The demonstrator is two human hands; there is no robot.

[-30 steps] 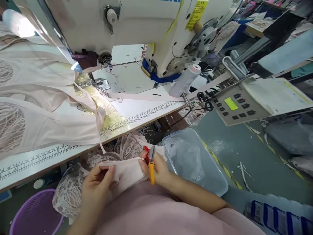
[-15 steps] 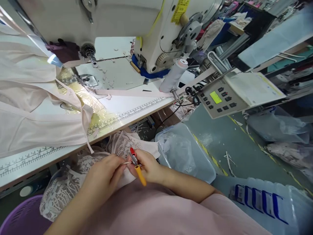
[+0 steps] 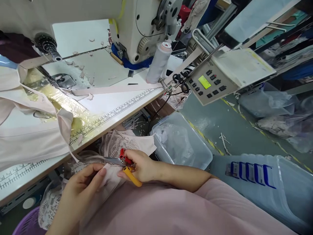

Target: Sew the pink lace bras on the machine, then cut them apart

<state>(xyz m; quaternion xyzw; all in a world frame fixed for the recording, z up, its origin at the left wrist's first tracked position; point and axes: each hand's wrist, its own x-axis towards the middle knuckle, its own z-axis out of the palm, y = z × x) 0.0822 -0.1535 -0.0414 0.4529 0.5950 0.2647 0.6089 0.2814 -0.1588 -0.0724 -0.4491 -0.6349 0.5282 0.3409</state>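
My right hand (image 3: pixel 141 164) grips a pair of scissors (image 3: pixel 132 176) with one red and one orange handle. Their blades point left, over the pale pink fabric near my other hand. Between the thumb and fingers of my left hand (image 3: pixel 84 187), an edge of the pale pink fabric (image 3: pixel 111 178) is pinched. Lace garment pieces (image 3: pixel 117 143) of the same pale colour hang below the table edge, behind both hands. More lace (image 3: pixel 50 207) bunches at the lower left, partly hidden by my left arm.
A sewing machine (image 3: pixel 132 36) stands on the table with a printed ruler (image 3: pixel 114 117) along its front. Pale fabric (image 3: pixel 29 143) lies at the left. A thread cone (image 3: pixel 158 63) and control box (image 3: pixel 215 78) are right of it. A clear plastic bin (image 3: pixel 195 153) and purple basket (image 3: pixel 30 222) sit below.
The scissors have turned so their blades point left. My left hand has moved left and down and now pinches the fabric. The view has shifted to the right.
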